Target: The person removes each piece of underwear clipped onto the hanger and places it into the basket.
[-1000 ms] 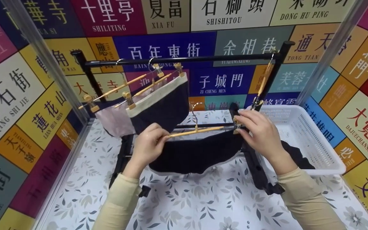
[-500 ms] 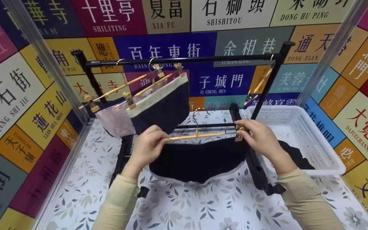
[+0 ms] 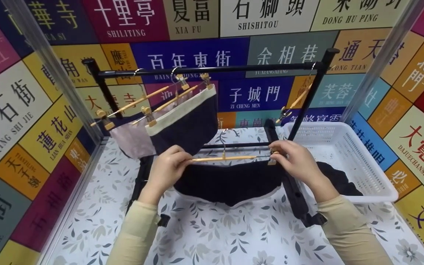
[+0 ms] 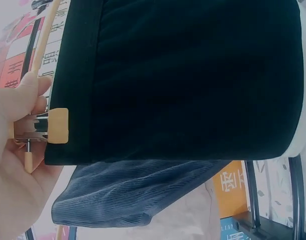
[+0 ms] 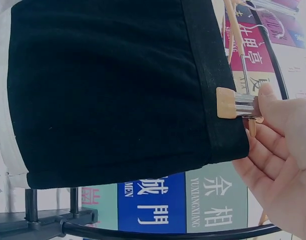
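Note:
A wooden clip hanger [image 3: 223,158] is held level between both hands, with a black garment [image 3: 230,182] with a white hem hanging from it. My left hand [image 3: 169,165] grips the hanger's left end; in the left wrist view a wooden clip [image 4: 58,126] bites the garment's waistband beside the fingers. At the other end, my right hand [image 3: 296,162] pinches the right clip [image 5: 227,103], thumb on its metal part and fingers behind. This clip also sits on the waistband in the right wrist view. The metal hook [image 3: 223,138] of the hanger points upward, below the rail.
A black rack rail [image 3: 212,69] stands behind. At its left hang a navy garment with a cream band [image 3: 188,117] and a pale pink garment [image 3: 133,138]. A bare hanger [image 3: 300,96] hangs at right. Dark cloth [image 3: 339,180] lies in a white basket [image 3: 375,176].
The right hand has come down, levelling the hanger and lowering the garment's right end. The bare hanger at the rail's right has swung. The left hand stays nearly in place.

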`<state>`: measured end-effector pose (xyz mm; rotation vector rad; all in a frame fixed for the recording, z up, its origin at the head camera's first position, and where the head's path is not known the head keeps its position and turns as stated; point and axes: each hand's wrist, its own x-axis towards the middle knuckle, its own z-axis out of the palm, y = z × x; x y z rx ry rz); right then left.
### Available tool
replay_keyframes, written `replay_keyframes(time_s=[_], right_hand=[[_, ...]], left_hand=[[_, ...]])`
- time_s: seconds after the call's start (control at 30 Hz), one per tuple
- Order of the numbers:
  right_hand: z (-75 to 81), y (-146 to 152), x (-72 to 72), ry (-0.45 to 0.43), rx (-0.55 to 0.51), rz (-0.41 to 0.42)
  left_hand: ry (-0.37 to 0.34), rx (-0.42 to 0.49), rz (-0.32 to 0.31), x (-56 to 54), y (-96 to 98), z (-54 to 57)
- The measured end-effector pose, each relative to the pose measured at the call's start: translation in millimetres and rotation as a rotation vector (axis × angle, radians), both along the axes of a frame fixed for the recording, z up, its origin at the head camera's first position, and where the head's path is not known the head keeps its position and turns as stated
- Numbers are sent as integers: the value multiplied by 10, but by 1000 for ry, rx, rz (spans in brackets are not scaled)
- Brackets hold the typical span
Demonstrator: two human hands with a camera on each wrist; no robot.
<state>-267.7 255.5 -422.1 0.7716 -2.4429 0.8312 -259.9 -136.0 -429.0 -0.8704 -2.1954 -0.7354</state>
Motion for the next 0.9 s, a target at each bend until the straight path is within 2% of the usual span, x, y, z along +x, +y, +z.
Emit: replay_keyframes(time_s=[0.27,0.5,0.67,0.9], right_hand=[[-63,-8,-14,-13,-14,5],[-124,-7,-24,-24,-17,6],[-191,-3,-24,-57,-19,-7],[-297,0,-35,-45,-22,-24]], left_hand=[[2,-67,45,-3,9,-25],[14,-82,66,-25,28,-78],[-9,-81,74,-36,45,-156],[-30,-52,108,-49,90,-282]])
